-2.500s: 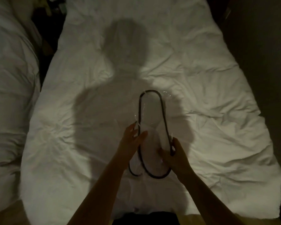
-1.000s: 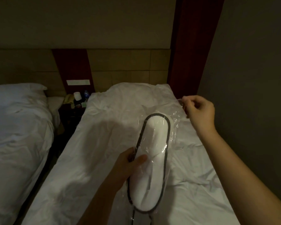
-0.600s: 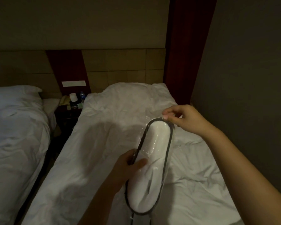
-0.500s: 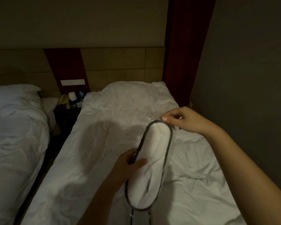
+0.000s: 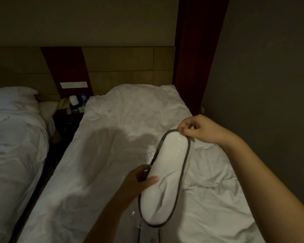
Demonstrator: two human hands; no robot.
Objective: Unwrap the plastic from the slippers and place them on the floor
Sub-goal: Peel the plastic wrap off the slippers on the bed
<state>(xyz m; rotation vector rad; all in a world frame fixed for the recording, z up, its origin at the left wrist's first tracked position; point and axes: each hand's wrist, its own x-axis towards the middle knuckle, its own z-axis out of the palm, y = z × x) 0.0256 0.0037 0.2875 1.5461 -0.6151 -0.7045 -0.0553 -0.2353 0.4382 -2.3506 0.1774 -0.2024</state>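
Above the rumpled white bed point(image 5: 123, 155), the left hand point(image 5: 139, 183) clasps the long, black-edged white slippers point(image 5: 167, 172) mid-length while the right hand point(image 5: 198, 128) pinches their glossy plastic point(image 5: 152, 153) at the far tip.

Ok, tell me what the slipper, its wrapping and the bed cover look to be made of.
Slipper: soft white fabric, matte, probably thin disposable cloth, with a dark stitched-looking edge band; it creases near the toe.
Wrapping: thin clear plastic film, glossy; bright glints and crinkles show along the slipper's edge.
Bed cover: white woven cloth, likely cotton, matte and heavily wrinkled.
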